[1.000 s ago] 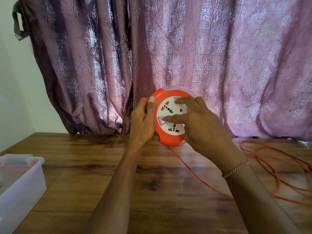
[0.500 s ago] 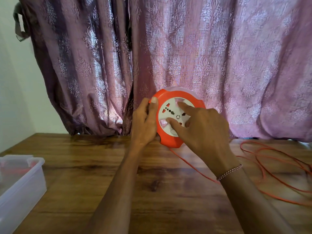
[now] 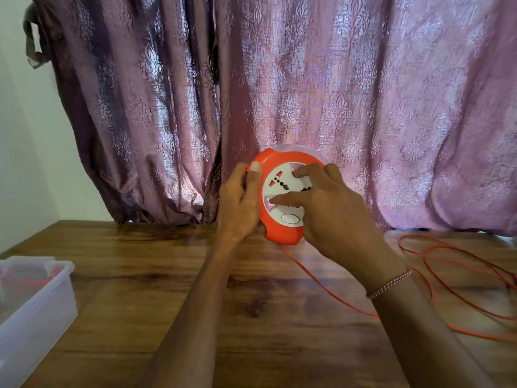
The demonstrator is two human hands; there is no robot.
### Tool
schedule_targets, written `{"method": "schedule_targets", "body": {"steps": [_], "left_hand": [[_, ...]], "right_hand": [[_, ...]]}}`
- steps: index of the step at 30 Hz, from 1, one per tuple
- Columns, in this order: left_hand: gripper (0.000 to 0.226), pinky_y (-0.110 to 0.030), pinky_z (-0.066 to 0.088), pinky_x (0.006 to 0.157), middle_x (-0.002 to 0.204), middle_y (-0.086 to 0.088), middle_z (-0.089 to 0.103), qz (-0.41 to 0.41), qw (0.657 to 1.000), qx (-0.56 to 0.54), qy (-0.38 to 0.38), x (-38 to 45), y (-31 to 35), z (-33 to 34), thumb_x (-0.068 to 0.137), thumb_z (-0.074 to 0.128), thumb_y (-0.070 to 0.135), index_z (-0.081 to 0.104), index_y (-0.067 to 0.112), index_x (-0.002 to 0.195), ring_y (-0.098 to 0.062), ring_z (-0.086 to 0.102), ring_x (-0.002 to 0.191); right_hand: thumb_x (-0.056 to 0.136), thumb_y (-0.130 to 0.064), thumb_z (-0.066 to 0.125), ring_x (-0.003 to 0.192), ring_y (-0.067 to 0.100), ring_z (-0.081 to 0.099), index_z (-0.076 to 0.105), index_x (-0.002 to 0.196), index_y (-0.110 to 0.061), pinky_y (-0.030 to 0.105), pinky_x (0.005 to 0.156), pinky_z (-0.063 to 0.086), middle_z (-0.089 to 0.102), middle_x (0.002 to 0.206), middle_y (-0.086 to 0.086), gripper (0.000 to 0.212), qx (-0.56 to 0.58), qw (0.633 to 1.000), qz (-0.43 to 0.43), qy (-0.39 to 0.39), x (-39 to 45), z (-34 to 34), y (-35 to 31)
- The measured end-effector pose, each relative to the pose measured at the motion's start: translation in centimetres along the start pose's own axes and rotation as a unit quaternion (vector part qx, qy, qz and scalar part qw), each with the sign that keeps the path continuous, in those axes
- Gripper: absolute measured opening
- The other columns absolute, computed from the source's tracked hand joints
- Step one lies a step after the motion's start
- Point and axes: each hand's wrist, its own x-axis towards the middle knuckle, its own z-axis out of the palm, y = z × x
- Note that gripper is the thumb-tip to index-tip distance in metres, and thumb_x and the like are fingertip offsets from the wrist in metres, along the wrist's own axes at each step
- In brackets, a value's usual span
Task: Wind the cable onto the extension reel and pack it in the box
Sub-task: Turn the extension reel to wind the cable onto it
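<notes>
The reel [image 3: 282,197], an orange round case with a white socket face, is held up on edge above the far part of the worktop [image 3: 195,289], its face turned toward the person and a little to the left. The left hand [image 3: 237,203] grips the reel's left rim, thumb laid up the front edge and fingers curled behind. The right hand [image 3: 327,208] lies over the right half of the face, its fingers bent and pressing into the recesses of the white disc, so both hands are touching the reel and it sits between them, the right one nearer the part that looks meant to turn. Judging by this, winding is the step in hand, and the coming move turns on the right hand's fingers sweeping round the reel's centre while the left keeps the case from turning. From the reel's lower edge the orange cable [image 3: 321,281] runs down and right across the worktop to loose loops well to the right of the reel, so much remains to wind. The clear plastic box [image 3: 36,298] stands open well to the left of the reel, near the worktop's left edge.
</notes>
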Motion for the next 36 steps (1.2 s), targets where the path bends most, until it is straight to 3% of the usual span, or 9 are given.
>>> {"method": "schedule_targets", "body": {"steps": [5, 9, 12, 15, 21, 24, 26, 29, 36], "left_hand": [[0.038, -0.048, 0.047, 0.064, 0.065, 0.011, 0.052, 0.005, 1.0, 0.009, -0.004, 0.1, 0.1, 0.2, 0.103, 0.045, 0.05, 0.044, 0.026, 0.075, -0.01, 0.047, 0.064], [0.038, -0.046, 0.046, 0.063, 0.063, 0.015, 0.051, 0.005, 1.0, 0.016, -0.002, 0.1, 0.0, 0.2, 0.105, 0.045, 0.045, 0.042, 0.026, 0.073, -0.007, 0.045, 0.062], [0.037, -0.046, 0.044, 0.061, 0.062, 0.014, 0.05, 0.011, 1.0, 0.027, 0.005, 0.1, 0.1, 0.3, 0.105, 0.046, 0.046, 0.041, 0.027, 0.073, -0.006, 0.043, 0.06], [0.037, -0.051, 0.047, 0.064, 0.064, 0.01, 0.05, 0.007, 1.0, 0.023, 0.005, 0.1, 0.1, 0.3, 0.104, 0.046, 0.047, 0.042, 0.026, 0.074, -0.01, 0.046, 0.063], [0.04, -0.057, 0.05, 0.067, 0.068, 0.001, 0.056, 0.006, 1.0, 0.018, 0.004, 0.0, -0.1, 0.4, 0.103, 0.044, 0.052, 0.045, 0.021, 0.077, -0.019, 0.053, 0.067], [0.042, -0.058, 0.049, 0.067, 0.068, -0.001, 0.053, 0.008, 1.0, 0.013, 0.004, 0.0, -0.1, 0.3, 0.102, 0.044, 0.053, 0.044, 0.021, 0.076, -0.016, 0.049, 0.067], [0.044, -0.056, 0.048, 0.067, 0.068, 0.0, 0.051, 0.01, 1.0, 0.007, 0.005, 0.1, -0.1, 0.2, 0.102, 0.043, 0.054, 0.044, 0.017, 0.077, -0.014, 0.047, 0.067], [0.048, -0.056, 0.048, 0.067, 0.068, -0.007, 0.053, 0.009, 1.0, 0.005, 0.0, 0.1, -0.1, 0.2, 0.103, 0.044, 0.052, 0.045, 0.01, 0.08, -0.016, 0.048, 0.067], [0.042, -0.054, 0.047, 0.065, 0.063, 0.006, 0.051, 0.018, 0.999, 0.034, -0.003, -0.1, -0.1, 0.5, 0.104, 0.044, 0.05, 0.043, 0.019, 0.075, -0.013, 0.046, 0.063]], "right_hand": [[0.07, -0.046, 0.032, 0.109, 0.03, 0.047, 0.069, 0.105, -0.05, 0.032, 0.057, 0.035, 0.055, 0.119, 0.005, 0.051, -0.006, 0.999, 0.017, 0.042, -0.1, 0.1, -0.2], [0.072, -0.027, 0.066, 0.105, 0.029, 0.048, 0.054, 0.121, -0.056, 0.036, 0.061, 0.044, 0.051, 0.11, 0.005, 0.059, -0.034, 0.996, 0.073, 0.031, -0.2, 0.5, -0.2], [0.071, -0.053, 0.066, 0.101, 0.032, 0.058, 0.046, 0.131, -0.054, 0.041, 0.073, 0.05, 0.061, 0.108, 0.008, 0.063, -0.011, 0.99, 0.134, 0.035, -0.2, 0.4, -0.5], [0.077, -0.065, 0.058, 0.1, 0.035, 0.062, 0.055, 0.132, -0.036, 0.041, 0.078, 0.051, 0.073, 0.101, 0.004, 0.063, 0.024, 0.982, 0.174, 0.072, 0.2, 0.6, -0.4], [0.085, -0.054, 0.059, 0.097, 0.029, 0.065, 0.064, 0.122, -0.029, 0.042, 0.078, 0.053, 0.074, 0.095, -0.003, 0.045, 0.024, 0.983, 0.168, 0.074, 0.2, -0.6, -0.5], [0.086, -0.028, 0.063, 0.102, 0.026, 0.058, 0.069, 0.108, -0.031, 0.043, 0.078, 0.051, 0.066, 0.105, -0.002, 0.023, 0.05, 0.989, 0.12, 0.072, 0.2, -1.0, 0.1], [0.085, -0.01, 0.058, 0.117, 0.025, 0.047, 0.068, 0.11, -0.037, 0.046, 0.084, 0.049, 0.056, 0.124, 0.001, 0.039, 0.06, 0.995, 0.074, 0.009, 0.2, -1.0, 0.4], [0.083, -0.008, 0.055, 0.131, 0.025, 0.031, 0.06, 0.12, -0.05, 0.049, 0.092, 0.048, 0.04, 0.141, 0.003, 0.057, 0.042, 0.995, 0.05, -0.082, 0.1, -1.0, 0.0], [0.077, -0.014, 0.061, 0.113, 0.024, 0.044, 0.055, 0.117, -0.062, 0.042, 0.075, 0.051, 0.048, 0.119, -0.001, 0.062, 0.006, 0.996, 0.089, -0.02, -0.1, -0.6, -0.3]]}}
